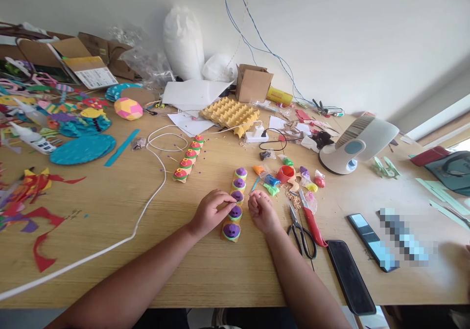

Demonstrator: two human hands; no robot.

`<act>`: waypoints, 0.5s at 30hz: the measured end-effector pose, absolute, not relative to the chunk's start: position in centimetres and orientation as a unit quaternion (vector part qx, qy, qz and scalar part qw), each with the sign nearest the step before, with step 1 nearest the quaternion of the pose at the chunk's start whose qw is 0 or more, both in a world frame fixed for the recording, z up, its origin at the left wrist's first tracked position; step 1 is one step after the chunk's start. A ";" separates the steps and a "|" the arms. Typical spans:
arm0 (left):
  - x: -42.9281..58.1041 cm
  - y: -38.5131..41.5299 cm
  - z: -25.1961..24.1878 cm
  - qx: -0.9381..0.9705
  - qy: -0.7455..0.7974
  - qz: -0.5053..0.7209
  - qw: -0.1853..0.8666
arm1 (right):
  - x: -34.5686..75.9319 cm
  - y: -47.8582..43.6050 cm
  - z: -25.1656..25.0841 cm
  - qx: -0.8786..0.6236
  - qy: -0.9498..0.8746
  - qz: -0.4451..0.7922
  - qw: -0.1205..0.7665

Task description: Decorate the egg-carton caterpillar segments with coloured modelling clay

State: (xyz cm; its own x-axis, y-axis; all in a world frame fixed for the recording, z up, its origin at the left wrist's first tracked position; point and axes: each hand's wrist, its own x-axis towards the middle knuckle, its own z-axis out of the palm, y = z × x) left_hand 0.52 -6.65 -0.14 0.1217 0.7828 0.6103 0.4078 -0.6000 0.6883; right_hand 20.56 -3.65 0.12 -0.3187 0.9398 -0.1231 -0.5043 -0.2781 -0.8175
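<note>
Blue ovals [82, 149] lie at the left of the counter [165, 265], and a white cable [150, 202] curves beside a strip of red domes [186, 164] with toothpicks around it. Next comes the left hand [214, 210], its fingertips close together at the middle cap of the purple-capped strip [235, 213], which lies lengthwise between both hands. The right hand [263, 210] has its fingers curled inward just beside that strip; whether either hand grasps something small, I cannot tell. Further right are scissors [301, 233], a red-handled knife [313, 226], a dark phone [350, 275] and a white fan [358, 145].
</note>
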 end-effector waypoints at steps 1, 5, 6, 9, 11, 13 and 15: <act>0.5 -6.6 -0.1 0.729 0.407 0.521 0.178 | 20.5 -3.8 0.0 -0.330 -0.382 0.710 0.491; 0.5 -6.5 -0.1 0.741 0.390 0.522 0.161 | 20.1 -4.4 -0.3 -0.388 -0.566 0.580 0.439; 0.5 -6.5 -0.1 0.744 0.385 0.524 0.157 | 20.1 -4.5 -0.3 -0.396 -0.599 0.555 0.420; 0.4 -6.5 -0.1 0.747 0.374 0.528 0.153 | 20.0 -4.7 -0.1 -0.414 -0.641 0.518 0.387; 0.4 -6.5 -0.1 0.747 0.367 0.532 0.156 | 20.0 -4.7 0.0 -0.418 -0.646 0.515 0.377; 0.4 -6.6 -0.1 0.748 0.360 0.534 0.160 | 19.9 -4.7 0.0 -0.415 -0.643 0.530 0.365; 0.3 -6.7 -0.2 0.749 0.356 0.533 0.165 | 19.9 -4.7 -0.1 -0.404 -0.633 0.556 0.356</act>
